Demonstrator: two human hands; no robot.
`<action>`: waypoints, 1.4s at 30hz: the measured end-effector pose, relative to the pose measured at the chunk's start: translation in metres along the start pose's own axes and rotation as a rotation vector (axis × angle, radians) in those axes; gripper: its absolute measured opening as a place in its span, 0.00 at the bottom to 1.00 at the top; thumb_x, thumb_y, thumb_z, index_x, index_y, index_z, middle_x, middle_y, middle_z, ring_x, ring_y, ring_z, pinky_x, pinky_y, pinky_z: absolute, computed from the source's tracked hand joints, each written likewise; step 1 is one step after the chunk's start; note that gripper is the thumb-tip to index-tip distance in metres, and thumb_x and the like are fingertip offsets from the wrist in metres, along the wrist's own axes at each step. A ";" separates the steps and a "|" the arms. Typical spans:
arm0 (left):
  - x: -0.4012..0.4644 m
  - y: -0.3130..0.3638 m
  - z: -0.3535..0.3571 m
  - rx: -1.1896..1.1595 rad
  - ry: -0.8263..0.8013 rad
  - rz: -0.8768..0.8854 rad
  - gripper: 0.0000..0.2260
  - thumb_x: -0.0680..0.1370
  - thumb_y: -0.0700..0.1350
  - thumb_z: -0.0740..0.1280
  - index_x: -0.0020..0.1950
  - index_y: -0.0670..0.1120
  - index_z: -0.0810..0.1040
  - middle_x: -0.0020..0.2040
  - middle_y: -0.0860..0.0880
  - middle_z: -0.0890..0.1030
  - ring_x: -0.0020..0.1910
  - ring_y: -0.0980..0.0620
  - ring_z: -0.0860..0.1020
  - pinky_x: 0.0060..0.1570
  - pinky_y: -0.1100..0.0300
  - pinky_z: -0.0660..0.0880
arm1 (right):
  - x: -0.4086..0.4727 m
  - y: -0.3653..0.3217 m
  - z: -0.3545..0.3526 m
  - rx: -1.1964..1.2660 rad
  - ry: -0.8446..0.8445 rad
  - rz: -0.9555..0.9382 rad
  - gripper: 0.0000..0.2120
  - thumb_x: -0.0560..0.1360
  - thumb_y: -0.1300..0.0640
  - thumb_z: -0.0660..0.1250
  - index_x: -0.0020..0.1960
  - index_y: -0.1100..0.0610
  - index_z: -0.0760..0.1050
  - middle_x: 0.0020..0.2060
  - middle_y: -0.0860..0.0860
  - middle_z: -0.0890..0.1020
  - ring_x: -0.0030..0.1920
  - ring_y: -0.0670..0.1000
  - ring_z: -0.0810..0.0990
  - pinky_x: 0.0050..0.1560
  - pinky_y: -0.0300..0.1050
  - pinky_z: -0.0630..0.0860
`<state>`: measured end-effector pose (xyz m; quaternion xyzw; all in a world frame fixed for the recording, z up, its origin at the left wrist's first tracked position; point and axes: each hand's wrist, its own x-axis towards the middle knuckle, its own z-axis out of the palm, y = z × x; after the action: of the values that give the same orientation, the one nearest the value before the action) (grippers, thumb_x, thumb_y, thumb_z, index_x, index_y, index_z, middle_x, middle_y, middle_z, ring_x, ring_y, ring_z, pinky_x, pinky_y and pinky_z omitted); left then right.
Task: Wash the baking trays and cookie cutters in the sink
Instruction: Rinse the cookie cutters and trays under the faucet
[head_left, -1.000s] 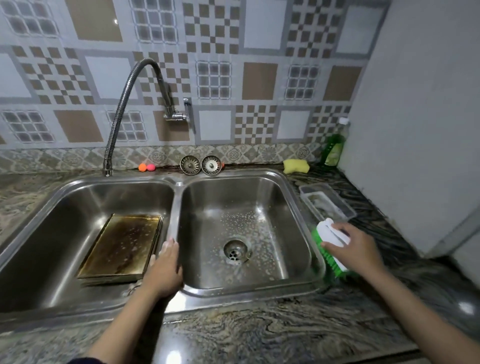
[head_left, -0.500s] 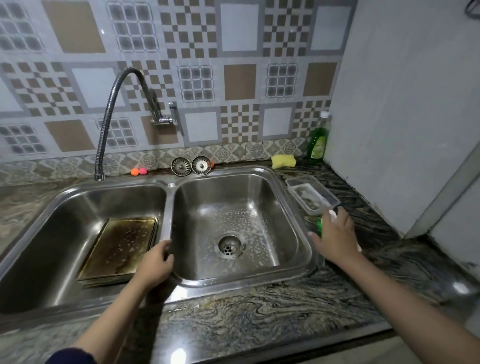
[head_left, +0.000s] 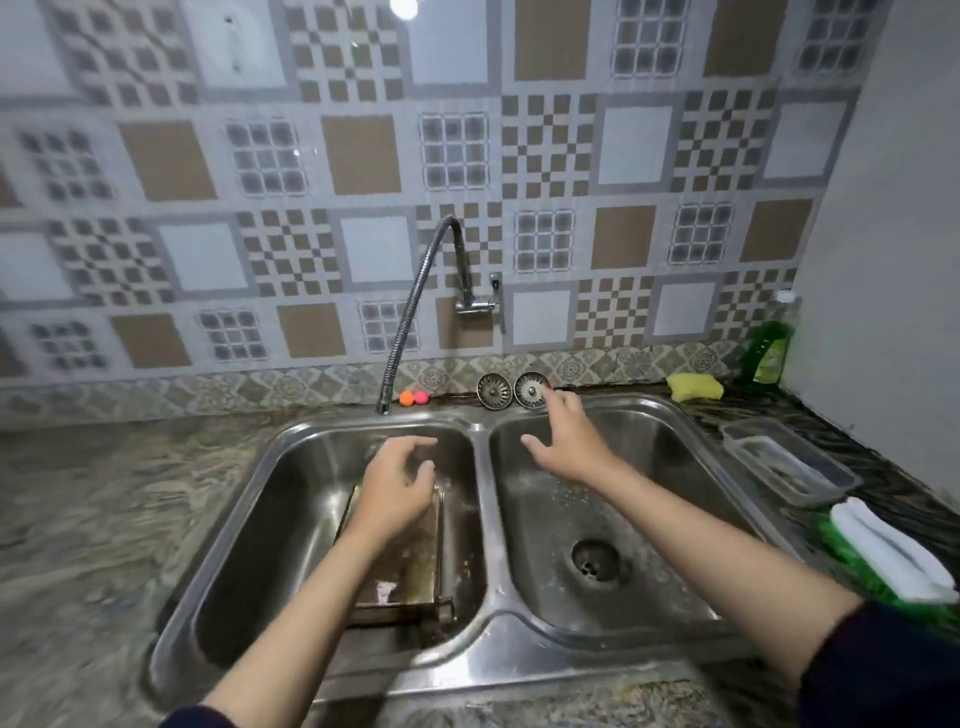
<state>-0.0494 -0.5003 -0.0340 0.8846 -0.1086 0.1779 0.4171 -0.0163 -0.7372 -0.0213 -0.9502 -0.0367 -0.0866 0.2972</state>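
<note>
Both hands have let go and lifted toward the far side of the sink (head_left: 483, 525): the right hand (head_left: 563, 441), which a moment ago lay on the scrub brush (head_left: 883, 553), now hangs over the right basin with fingers spread and holding nothing, its forefinger stretched out toward the two drain strainers (head_left: 511, 389) on the far rim. Whether the fingertip touches the right strainer I cannot tell. That brush now lies alone on the counter at the near right. The left hand (head_left: 397, 480) has come off the sink divider and hovers over the left basin, fingers loosely curved, holding nothing.

I read this as a break from scrubbing, perhaps a reach for a strainer or the tap (head_left: 415, 312), so washing has hardly begun.

The baking tray (head_left: 410, 566) lies flat in the left basin, brown and stained, with its far half hidden under the left hand and forearm. No cookie cutters can be made out anywhere. Motion blur smears the left counter and wall tiles, and the contents of the clear tub (head_left: 787, 465) beside the right basin are unreadable
</note>
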 end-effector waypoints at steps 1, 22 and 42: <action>0.007 -0.006 -0.015 0.001 0.022 0.041 0.12 0.74 0.36 0.66 0.56 0.44 0.80 0.54 0.48 0.79 0.53 0.55 0.75 0.56 0.64 0.70 | 0.014 -0.018 0.008 0.024 -0.001 -0.003 0.35 0.75 0.50 0.67 0.76 0.56 0.54 0.72 0.57 0.59 0.71 0.57 0.65 0.69 0.50 0.65; 0.147 -0.068 -0.050 -0.144 -0.228 0.121 0.13 0.76 0.42 0.67 0.58 0.54 0.79 0.57 0.56 0.74 0.55 0.58 0.73 0.54 0.76 0.66 | 0.251 -0.099 0.006 0.107 0.246 0.201 0.30 0.71 0.53 0.69 0.70 0.57 0.65 0.69 0.59 0.64 0.66 0.62 0.69 0.69 0.54 0.67; 0.156 -0.084 -0.026 -0.396 -0.164 0.081 0.21 0.76 0.33 0.64 0.48 0.62 0.78 0.57 0.57 0.80 0.60 0.56 0.76 0.65 0.56 0.71 | 0.203 -0.041 0.053 -0.076 0.271 -0.050 0.08 0.72 0.50 0.68 0.50 0.51 0.78 0.72 0.52 0.64 0.72 0.57 0.58 0.73 0.60 0.56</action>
<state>0.1160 -0.4338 -0.0145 0.7918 -0.2106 0.0972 0.5651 0.1859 -0.6698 -0.0034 -0.9391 -0.0168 -0.2229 0.2611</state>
